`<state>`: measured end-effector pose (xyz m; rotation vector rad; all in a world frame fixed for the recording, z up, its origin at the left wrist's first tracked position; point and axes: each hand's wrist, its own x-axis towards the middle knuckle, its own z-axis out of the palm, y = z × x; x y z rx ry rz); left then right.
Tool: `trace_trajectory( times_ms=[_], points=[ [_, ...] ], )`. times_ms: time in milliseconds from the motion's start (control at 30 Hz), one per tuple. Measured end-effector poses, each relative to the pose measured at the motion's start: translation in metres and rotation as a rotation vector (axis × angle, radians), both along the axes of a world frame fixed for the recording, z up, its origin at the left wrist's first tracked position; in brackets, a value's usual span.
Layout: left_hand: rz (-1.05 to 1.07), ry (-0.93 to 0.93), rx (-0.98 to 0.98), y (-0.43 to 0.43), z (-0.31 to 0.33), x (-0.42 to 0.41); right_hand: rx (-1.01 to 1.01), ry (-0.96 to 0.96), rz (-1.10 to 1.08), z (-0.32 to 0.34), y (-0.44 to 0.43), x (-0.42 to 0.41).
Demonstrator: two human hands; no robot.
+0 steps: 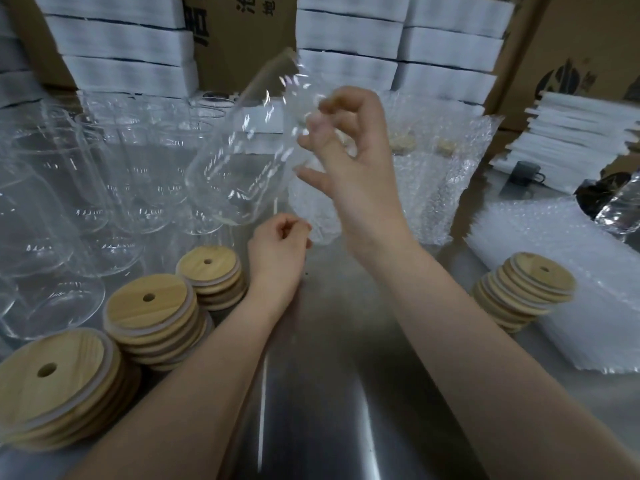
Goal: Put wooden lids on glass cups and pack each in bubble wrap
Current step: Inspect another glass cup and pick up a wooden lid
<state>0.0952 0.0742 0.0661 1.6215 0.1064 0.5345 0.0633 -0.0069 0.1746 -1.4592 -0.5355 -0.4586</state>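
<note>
Before Chinese-printed boxes (242, 39), right hand (353, 161) fingers (313, 142) clamped on tilted glass cup (235, 168); left hand (277, 247) fingers (294, 227) curled.

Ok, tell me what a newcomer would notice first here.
A tilted glass cup is held mid-air by the right hand at centre. Stacks of wooden lids with centre holes sit lower left, and one more stack stands at right, at the edge of the bubble wrap.

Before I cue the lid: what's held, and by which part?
Right hand holds a tilted glass cup by its side wall; curled left hand shows nothing held.
</note>
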Motion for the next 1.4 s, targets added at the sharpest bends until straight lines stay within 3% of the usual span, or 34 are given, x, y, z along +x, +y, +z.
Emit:
trace_trajectory(
  times_ms=[100,200,300,567,767,900,1100,1267,1400],
  points=[
    [0.034,0.017,-0.041,0.009,0.002,0.003,0.138,0.174,0.112,-0.016,-0.026,0.002],
    [0.004,0.017,0.163,0.013,0.004,0.002,0.291,0.292,0.161,-0.034,-0.042,0.005],
    [-0.094,0.052,0.183,0.018,0.008,0.002,0.361,0.353,0.160,-0.043,-0.052,0.010],
    [-0.236,0.095,0.001,0.038,0.010,0.003,0.275,0.392,0.113,-0.053,-0.063,0.017],
    [-0.195,0.075,-0.102,0.042,0.012,0.004,0.241,0.353,0.095,-0.058,-0.064,0.018],
    [-0.204,0.031,-0.104,0.036,0.014,-0.001,0.187,0.304,0.027,-0.060,-0.063,0.017],
    [-0.450,-0.108,0.009,0.012,0.024,-0.016,0.192,0.247,-0.082,-0.062,-0.060,0.018],
    [-0.494,-0.045,0.153,-0.005,0.014,-0.024,0.179,0.240,-0.130,-0.063,-0.059,0.020],
    [-0.468,-0.082,0.018,-0.001,0.015,-0.021,0.151,0.307,-0.084,-0.062,-0.057,0.019]
  ],
)
